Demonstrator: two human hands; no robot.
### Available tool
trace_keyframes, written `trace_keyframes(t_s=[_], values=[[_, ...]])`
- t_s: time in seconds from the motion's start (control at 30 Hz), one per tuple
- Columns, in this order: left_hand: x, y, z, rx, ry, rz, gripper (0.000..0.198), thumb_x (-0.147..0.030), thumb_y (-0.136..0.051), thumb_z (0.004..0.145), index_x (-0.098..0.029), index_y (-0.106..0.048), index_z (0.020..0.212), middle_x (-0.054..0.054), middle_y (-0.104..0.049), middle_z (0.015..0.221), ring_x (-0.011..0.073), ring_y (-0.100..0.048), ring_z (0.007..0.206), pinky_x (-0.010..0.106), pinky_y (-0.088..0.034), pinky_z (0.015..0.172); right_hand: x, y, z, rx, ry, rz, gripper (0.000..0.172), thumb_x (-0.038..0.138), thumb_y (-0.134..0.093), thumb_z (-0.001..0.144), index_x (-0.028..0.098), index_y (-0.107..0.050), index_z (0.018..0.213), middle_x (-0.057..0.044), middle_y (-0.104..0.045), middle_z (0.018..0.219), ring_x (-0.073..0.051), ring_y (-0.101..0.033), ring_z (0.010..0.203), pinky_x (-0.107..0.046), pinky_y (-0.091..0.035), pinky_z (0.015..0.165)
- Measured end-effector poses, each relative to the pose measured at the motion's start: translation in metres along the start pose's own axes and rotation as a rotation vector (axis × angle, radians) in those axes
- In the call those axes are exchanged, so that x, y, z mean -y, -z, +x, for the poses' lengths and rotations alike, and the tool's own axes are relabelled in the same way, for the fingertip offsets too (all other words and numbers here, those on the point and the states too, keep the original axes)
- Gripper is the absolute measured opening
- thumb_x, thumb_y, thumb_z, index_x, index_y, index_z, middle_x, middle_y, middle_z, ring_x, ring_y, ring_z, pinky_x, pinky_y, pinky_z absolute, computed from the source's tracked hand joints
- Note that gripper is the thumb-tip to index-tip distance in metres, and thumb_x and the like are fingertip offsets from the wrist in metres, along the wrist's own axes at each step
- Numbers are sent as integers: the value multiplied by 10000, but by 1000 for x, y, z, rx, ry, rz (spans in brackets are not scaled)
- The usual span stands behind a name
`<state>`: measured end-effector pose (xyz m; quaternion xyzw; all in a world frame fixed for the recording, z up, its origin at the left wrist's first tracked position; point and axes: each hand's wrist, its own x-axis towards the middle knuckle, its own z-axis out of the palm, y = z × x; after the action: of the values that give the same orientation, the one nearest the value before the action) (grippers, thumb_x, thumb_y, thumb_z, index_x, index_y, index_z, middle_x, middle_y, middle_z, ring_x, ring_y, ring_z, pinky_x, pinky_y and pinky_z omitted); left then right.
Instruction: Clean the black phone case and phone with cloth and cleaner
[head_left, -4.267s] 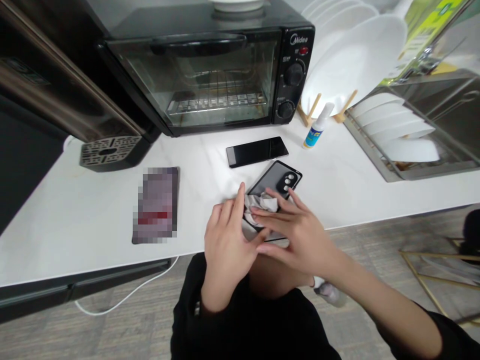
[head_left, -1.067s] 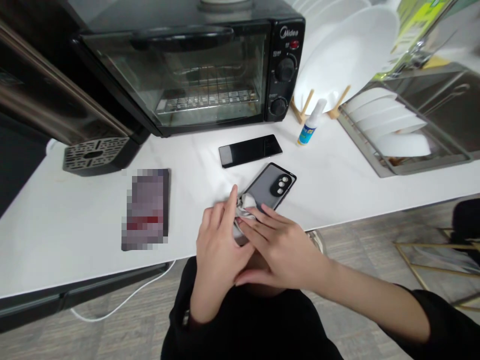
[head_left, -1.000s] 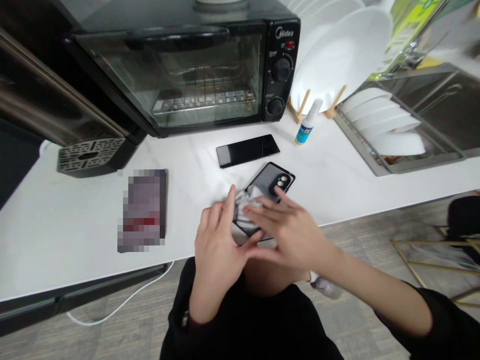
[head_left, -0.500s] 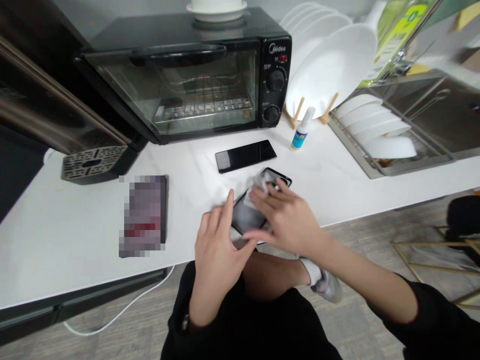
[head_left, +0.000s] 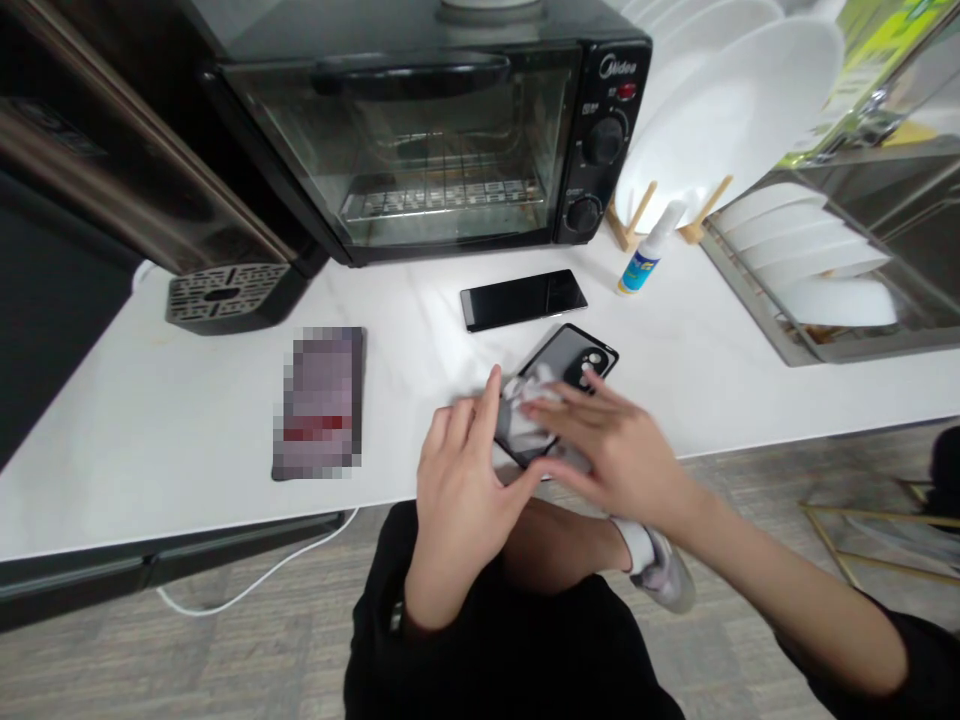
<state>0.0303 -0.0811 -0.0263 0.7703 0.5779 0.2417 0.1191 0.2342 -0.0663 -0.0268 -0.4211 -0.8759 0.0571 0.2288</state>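
A black phone case (head_left: 564,358) with camera holes lies slanted on the white counter (head_left: 180,410) near its front edge. My left hand (head_left: 461,475) rests beside the case's near end, fingers together against its edge, steadying it. My right hand (head_left: 611,440) presses a crumpled white cloth (head_left: 529,395) flat onto the middle of the case, fingers stretched out over it. The near part of the case is hidden under both hands.
A black phone (head_left: 523,299) lies screen-up behind the case. A blurred dark device (head_left: 319,403) lies to the left. A small spray bottle (head_left: 646,258), a toaster oven (head_left: 427,130), a drip tray (head_left: 225,298), upright white plates (head_left: 720,110) and a dish rack (head_left: 817,280) stand behind.
My right hand has slid the cloth back toward me from the camera end to the middle of the case. My left hand stays at the near end. The view has shifted a little.
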Motion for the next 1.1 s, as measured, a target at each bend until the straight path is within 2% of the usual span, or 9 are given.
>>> trace_keyframes(t_s=[0.1,0.23,0.33,0.43,0.57,0.73,0.87,1.0,1.1], values=[[-3,1,0,13,27,-7,991,-499,-776,876,-243,-241,1669,97,-636,1320,305,-553,1152,449,-481,1026,-10,7,-3,-49,-98,-124,556,544,-565,1034,161,-633,1433,-125,-675,1446,-362,-647,1337,-655,-406,1215],[-4,2,0,22,37,-19,978,-480,-770,890,-250,-229,1672,95,-637,1315,306,-553,1162,446,-484,1014,-12,12,-9,36,150,4,537,568,-601,1009,161,-694,1347,-105,-761,1311,-307,-684,1296,-554,-470,1204],[-3,1,0,14,31,-13,1006,-487,-790,872,-239,-232,1672,94,-633,1320,306,-546,1161,446,-476,1034,-20,15,-10,-9,53,-81,406,458,-566,1052,196,-705,1330,-84,-759,1318,-307,-696,1278,-595,-444,1212],[-2,1,1,15,27,-13,983,-492,-774,882,-245,-240,1670,95,-633,1319,305,-555,1141,450,-480,1020,-21,14,-9,-29,-17,-137,529,516,-575,1034,146,-654,1402,-138,-690,1422,-362,-662,1315,-643,-440,1197],[-3,2,0,14,29,-15,932,-407,-746,908,-246,-235,1671,97,-640,1309,301,-554,1157,440,-484,1008,-13,9,-11,72,174,64,659,651,-550,1002,131,-655,1391,-132,-736,1355,-311,-633,1363,-555,-455,1217],[-2,1,0,15,25,-23,1008,-514,-783,871,-275,-222,1674,89,-633,1316,308,-554,1139,460,-483,1021,-21,12,-6,-28,-67,-129,569,555,-502,1057,149,-625,1436,-151,-658,1462,-352,-668,1311,-646,-431,1199],[0,0,0,18,29,-25,931,-481,-727,923,-246,-230,1673,102,-634,1303,308,-554,1145,454,-480,1027,-7,6,-3,68,155,62,782,757,-527,955,101,-673,1357,-165,-731,1355,-324,-633,1362,-526,-457,1213],[0,-1,0,-2,21,-18,997,-514,-772,879,-255,-229,1673,100,-636,1319,316,-555,1147,463,-480,1027,-9,3,3,-9,-53,-58,528,552,-546,1038,174,-668,1386,-134,-712,1395,-326,-630,1365,-589,-441,1206],[0,0,1,25,13,-24,983,-483,-763,888,-247,-223,1674,101,-637,1315,311,-559,1135,459,-490,1010,-6,1,5,-25,-61,-89,586,557,-588,1012,132,-642,1413,-168,-668,1448,-356,-607,1387,-589,-458,1190]])
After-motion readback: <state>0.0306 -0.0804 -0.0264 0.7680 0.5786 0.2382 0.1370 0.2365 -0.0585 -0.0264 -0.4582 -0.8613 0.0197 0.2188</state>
